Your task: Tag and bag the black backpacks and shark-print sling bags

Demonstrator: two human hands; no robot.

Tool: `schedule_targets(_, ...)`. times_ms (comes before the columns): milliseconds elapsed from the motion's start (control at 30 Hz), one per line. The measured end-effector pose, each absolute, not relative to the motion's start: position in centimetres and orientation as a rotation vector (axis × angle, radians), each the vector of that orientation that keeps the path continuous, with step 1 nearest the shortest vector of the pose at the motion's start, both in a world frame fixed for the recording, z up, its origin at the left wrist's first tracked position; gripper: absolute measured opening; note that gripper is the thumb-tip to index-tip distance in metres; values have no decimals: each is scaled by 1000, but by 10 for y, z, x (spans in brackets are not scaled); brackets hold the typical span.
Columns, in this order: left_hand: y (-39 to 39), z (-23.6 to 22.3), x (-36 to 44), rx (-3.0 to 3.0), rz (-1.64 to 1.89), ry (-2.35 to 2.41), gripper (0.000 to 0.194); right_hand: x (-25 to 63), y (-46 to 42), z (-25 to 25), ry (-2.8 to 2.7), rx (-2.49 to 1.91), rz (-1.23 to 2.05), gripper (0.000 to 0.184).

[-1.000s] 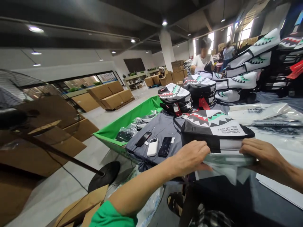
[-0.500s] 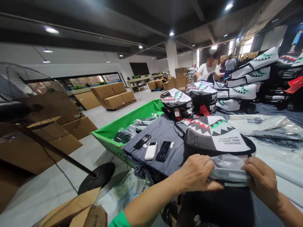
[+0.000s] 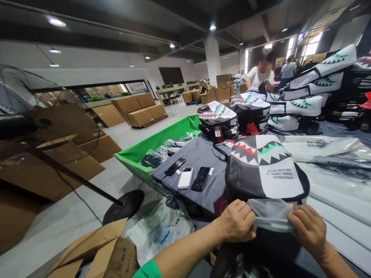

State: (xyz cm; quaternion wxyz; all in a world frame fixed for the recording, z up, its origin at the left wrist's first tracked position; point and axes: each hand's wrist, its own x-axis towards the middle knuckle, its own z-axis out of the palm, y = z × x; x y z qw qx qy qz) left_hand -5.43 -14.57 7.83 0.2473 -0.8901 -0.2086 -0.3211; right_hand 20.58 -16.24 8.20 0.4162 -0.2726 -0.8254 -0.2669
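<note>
A backpack (image 3: 261, 170) with a shark-mouth print in grey, white, red and green lies flat on the cloth-covered table, its near end toward me. At that end a translucent plastic bag (image 3: 272, 218) is stretched between my hands, its mouth edge facing the backpack. My left hand (image 3: 237, 220) is closed on the bag's left side, fingers curled. On the other side my right hand (image 3: 308, 227) pinches the bag's edge between thumb and fingers. How far the bag reaches under the backpack is hidden.
Two dark phones and a white power bank (image 3: 185, 178) lie left of the backpack. A green-lined bin (image 3: 162, 141) holds bagged packs. Shark-print backpacks (image 3: 307, 104) are stacked behind; plastic bags (image 3: 333, 166) lie right. A floor fan (image 3: 124, 206) and cartons stand left. A co-worker (image 3: 259, 75) stands across.
My left fingers have curled tighter round the bag's edge. Both hands and the bag sit slightly lower and closer to me. The view has shifted a little.
</note>
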Motion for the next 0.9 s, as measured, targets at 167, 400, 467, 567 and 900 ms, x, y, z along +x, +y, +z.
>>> schedule_targets(167,-163,29,-54,-2553,-597,-681,18,211,-174,35,-2065,-742,-611,21)
schedule_targets(400,-172,10,-66,-2788,-770,-858,39,227,-184,50,-2339,-880,-162,31)
schedule_targets(467,-169,22,-65,-2822,-754,-1017,36,223,-176,60,-2389,-881,-196,22)
schedule_targets(567,-164,39,-62,-2933,-586,-1144,33,218,-169,69,-2437,-884,-198,20)
schedule_targets(900,-127,78,-56,-3071,-393,45,12,223,-164,80,-2578,-572,-204,29)
